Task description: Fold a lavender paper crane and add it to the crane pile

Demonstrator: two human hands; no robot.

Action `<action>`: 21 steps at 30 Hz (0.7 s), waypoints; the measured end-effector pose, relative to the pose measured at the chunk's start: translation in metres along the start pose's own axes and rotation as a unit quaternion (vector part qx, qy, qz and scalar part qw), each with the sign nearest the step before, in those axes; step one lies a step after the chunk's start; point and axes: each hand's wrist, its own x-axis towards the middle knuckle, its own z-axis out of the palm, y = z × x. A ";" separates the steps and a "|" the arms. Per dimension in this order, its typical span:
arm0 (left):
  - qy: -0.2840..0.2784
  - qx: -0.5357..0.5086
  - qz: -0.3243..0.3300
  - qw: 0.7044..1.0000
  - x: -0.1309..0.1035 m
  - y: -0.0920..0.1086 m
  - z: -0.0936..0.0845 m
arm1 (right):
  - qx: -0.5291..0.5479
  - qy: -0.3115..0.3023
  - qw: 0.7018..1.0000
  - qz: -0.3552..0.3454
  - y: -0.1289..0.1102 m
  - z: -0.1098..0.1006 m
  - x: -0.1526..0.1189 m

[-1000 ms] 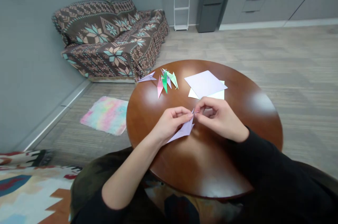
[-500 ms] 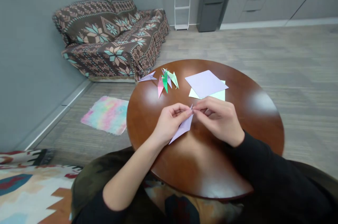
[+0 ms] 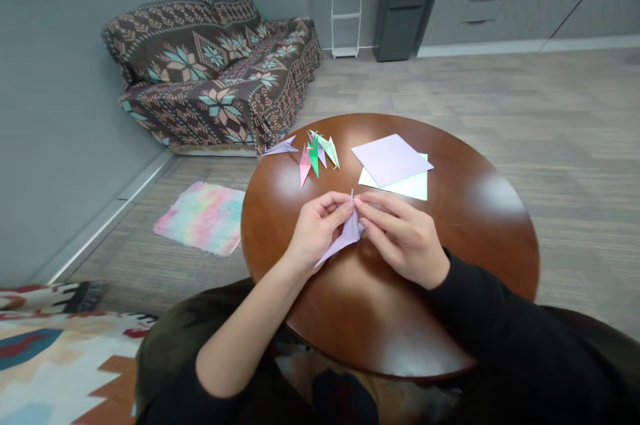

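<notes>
A folded piece of lavender origami paper [image 3: 349, 233] is held between both hands above the table's near half. My left hand [image 3: 320, 221] pinches it from the left, thumb and fingers closed near its upper point. From the right, my right hand [image 3: 403, 235] grips the same paper, its fingertips meeting the left thumb close to the narrow tip. That tip pokes up between the fingers, while a wider flap slants down to the lower left. Part of the paper is covered by my fingers.
The round brown wooden table [image 3: 480, 238] carries several folded paper cranes [image 3: 313, 155] at its back left. A lavender sheet [image 3: 393, 159] overlaps a pale green sheet [image 3: 413, 186] behind my right hand. A covered sofa [image 3: 215, 78] and a pastel rug [image 3: 200, 218] lie beyond, left.
The folded paper has shifted slightly left and its tip stands more upright. My right hand has moved left and a little down, with its fingers now lower along the paper.
</notes>
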 end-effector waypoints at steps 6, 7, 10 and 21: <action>0.035 0.156 0.123 0.979 0.000 0.000 0.000 | 0.123 0.071 0.981 0.134 -0.007 -0.007 0.008; 0.045 0.195 0.148 0.968 -0.001 0.001 0.001 | 0.140 0.081 0.974 0.159 -0.008 -0.008 0.010; 0.055 0.275 0.193 0.940 -0.005 0.003 0.003 | 0.144 0.087 0.971 0.172 -0.011 -0.010 0.012; 0.050 0.340 0.251 0.905 -0.010 0.006 0.006 | 0.112 0.080 0.982 0.129 -0.015 -0.005 0.011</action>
